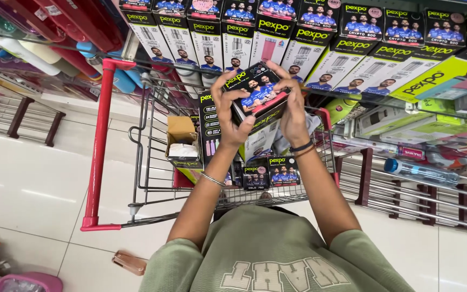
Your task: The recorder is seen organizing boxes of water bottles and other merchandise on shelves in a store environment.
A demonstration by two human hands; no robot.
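Currently held: one tall black cardboard carton (259, 97) with lime-green trim and printed figures, gripped at chest height between both hands. Left hand (228, 116) curls closed around its near-left side; right hand (293, 116) closes on the right edge, equally near. Long axis tilts away and down toward the red-handled wire shopping trolley (136, 162) directly beneath. Beyond the hands: shelf of matching cartons (277, 32). Below: white tiled floor (28, 184).

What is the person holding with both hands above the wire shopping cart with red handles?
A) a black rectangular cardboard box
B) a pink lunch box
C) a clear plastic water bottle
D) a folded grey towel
A: the left hand and the right hand grip a black rectangular cardboard box from its two sides, above the wire shopping cart.
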